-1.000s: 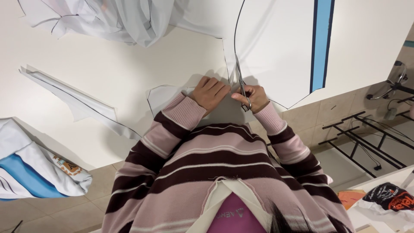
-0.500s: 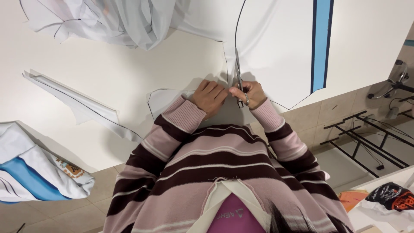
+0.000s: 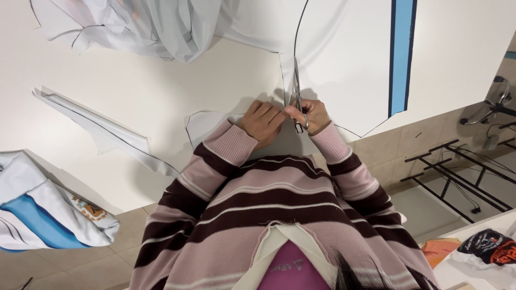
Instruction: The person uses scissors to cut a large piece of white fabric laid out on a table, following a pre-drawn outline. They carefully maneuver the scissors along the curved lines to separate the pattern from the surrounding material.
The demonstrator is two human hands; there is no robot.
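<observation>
Right hand grips the scissors, fingers through the loops, thin metal blades pointing away from the body along a dark curved line drawn on the white fabric. Left hand lies just beside it, fingers curled loosely, pressing the fabric flat on the table; it holds nothing that I can see. Fabric is thin, smooth, matte white, with a straight light-blue stripe edged in dark blue running down its right part. The cut sits near the table's front edge, right in front of the torso. A small cut piece with a curved dark outline lies touching the left wrist area. Further left, a long narrow offcut, pointed and flat, lies diagonally on the bare table top. At top left, a crumpled heap of sheer white cloth, folded and wrinkled, also marked with dark lines. Table is plain white, hard, with a straight front edge; open bare surface between offcut and heap. At lower left, off the table, a folded white and blue garment with a small coloured badge on it. Sleeves are knit, pink with dark-brown stripes. Floor is beige tile. At right, a black metal frame with thin bars and cables on the floor. At bottom right, a dark crinkled bag on a white surface and an orange bit beside it; print too small to read.
</observation>
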